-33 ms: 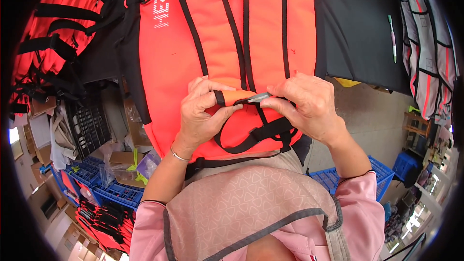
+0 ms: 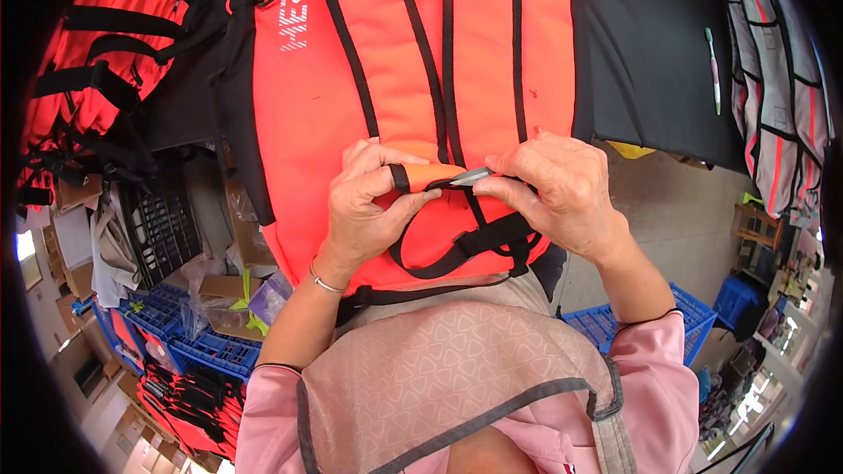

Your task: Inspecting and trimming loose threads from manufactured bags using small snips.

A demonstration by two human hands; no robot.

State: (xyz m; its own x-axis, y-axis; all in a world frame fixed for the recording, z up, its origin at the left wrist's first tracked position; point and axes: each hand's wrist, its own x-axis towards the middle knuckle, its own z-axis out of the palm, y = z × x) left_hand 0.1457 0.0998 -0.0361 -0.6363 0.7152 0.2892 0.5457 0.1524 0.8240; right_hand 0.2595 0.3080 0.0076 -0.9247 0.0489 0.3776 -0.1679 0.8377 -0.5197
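A bright orange-red backpack (image 2: 294,149) lies in front of me with its back panel up. Two padded shoulder straps (image 2: 483,44) with black edging run down its middle. My left hand (image 2: 364,202) pinches the black-edged lower end of one shoulder strap between thumb and fingers. In my right hand (image 2: 558,189), closed, is a small grey metal blade that looks like thread snips (image 2: 471,177); its handle is mostly hidden by my fingers. The blade's tip touches or nearly touches the strap end. Black webbing (image 2: 457,250) hangs in a loop below both hands.
Stacked orange-and-black bags (image 2: 97,61) lie at the far left, grey ones (image 2: 773,105) at the far right. A toothbrush (image 2: 713,70) rests on the black table surface (image 2: 659,61). Blue crates (image 2: 206,347) stand low on both sides; cardboard and plastic wrap sit by the left one.
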